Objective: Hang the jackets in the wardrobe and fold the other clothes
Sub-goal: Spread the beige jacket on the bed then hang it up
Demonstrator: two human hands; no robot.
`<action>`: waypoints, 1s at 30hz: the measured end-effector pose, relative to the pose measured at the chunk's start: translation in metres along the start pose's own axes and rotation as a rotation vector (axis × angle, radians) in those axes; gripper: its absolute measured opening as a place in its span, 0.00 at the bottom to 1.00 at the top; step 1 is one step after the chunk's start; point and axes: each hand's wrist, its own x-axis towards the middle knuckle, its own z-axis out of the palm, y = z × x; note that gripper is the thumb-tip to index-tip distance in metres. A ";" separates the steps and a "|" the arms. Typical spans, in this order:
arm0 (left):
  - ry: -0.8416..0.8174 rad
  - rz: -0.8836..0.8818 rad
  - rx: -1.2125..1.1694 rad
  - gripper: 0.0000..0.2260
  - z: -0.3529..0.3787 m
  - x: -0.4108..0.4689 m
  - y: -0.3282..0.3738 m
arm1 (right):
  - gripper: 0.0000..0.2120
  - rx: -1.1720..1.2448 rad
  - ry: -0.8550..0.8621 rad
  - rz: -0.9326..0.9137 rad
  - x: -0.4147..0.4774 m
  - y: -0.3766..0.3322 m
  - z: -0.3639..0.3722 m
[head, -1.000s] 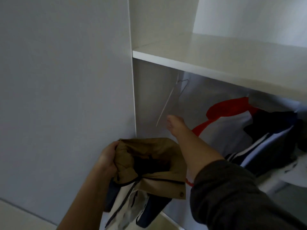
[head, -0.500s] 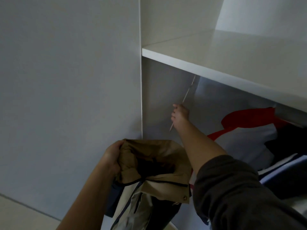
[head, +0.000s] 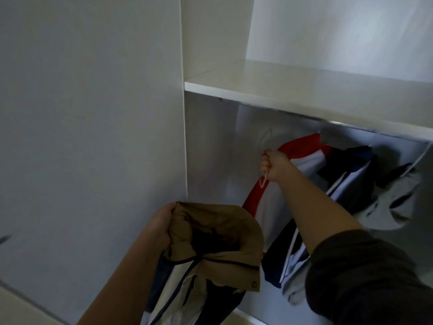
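A: Where is the tan jacket sitting right now?
B: The tan jacket is hanging in a bunch from the left hand, low in front of the wardrobe's left side panel. The fingers are clenching a fold of fabric at its collar.
A: And the right hand?
B: The right hand is reaching into the compartment under the white shelf, its fist wrapping around a thin white wire hanger. The hook is poking up above the fist; I cannot tell whether it is touching anything.
A: What is hanging inside?
B: At least 2 garments are showing: a red, white and navy jacket just behind that fist, and a grey garment farther right.
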 end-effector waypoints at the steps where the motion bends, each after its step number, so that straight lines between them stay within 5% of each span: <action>1: -0.023 -0.004 0.022 0.14 -0.002 -0.003 0.000 | 0.19 -0.005 0.009 -0.003 -0.008 -0.006 -0.003; 9: -0.084 0.046 0.149 0.14 -0.017 -0.020 0.008 | 0.20 -0.063 0.075 0.002 -0.059 -0.027 -0.003; 18: -0.137 0.133 0.173 0.13 -0.026 -0.038 0.015 | 0.17 -0.006 -0.158 0.033 -0.173 0.086 -0.033; 21: -0.183 0.121 0.245 0.14 -0.021 -0.052 0.015 | 0.11 -0.254 -0.095 -0.043 -0.187 0.115 -0.048; 25: -0.184 0.112 0.324 0.14 -0.017 -0.063 0.007 | 0.18 -0.685 0.167 -0.271 -0.187 0.113 -0.043; 30: -0.187 0.124 0.381 0.12 -0.026 -0.068 0.002 | 0.17 -0.620 0.117 -0.527 -0.223 0.151 -0.042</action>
